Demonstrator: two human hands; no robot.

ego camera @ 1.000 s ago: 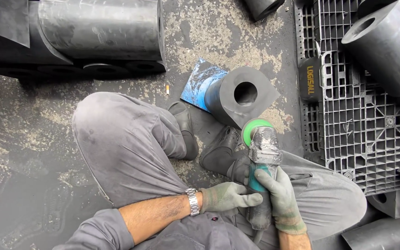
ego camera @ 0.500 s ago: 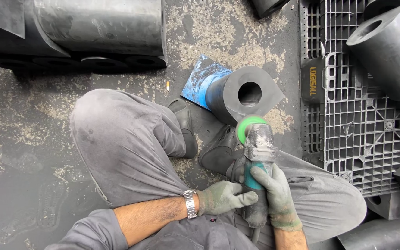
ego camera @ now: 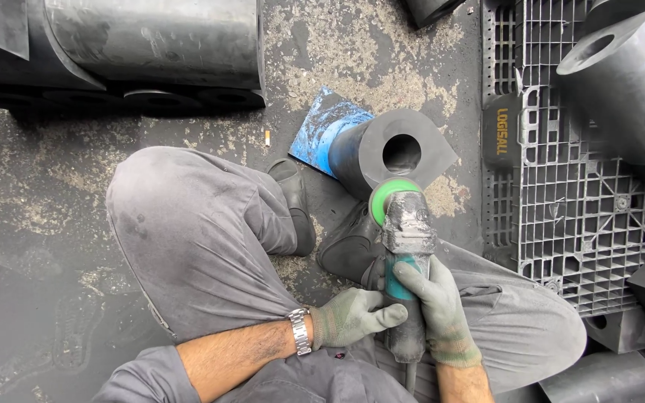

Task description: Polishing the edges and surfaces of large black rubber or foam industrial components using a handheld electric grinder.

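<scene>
A grimy, dust-streaked concrete floor [ego camera: 54,224] lies under a crouching person in grey trousers. Both gloved hands are wrapped around an angle grinder [ego camera: 406,269]: the right hand [ego camera: 434,306] grips its teal body, the left hand [ego camera: 352,317] closes on it from the side. Its green-rimmed disc touches the front edge of a black hollow cylinder [ego camera: 393,149] lying on the floor just beside a grey plastic pallet [ego camera: 561,216]
</scene>
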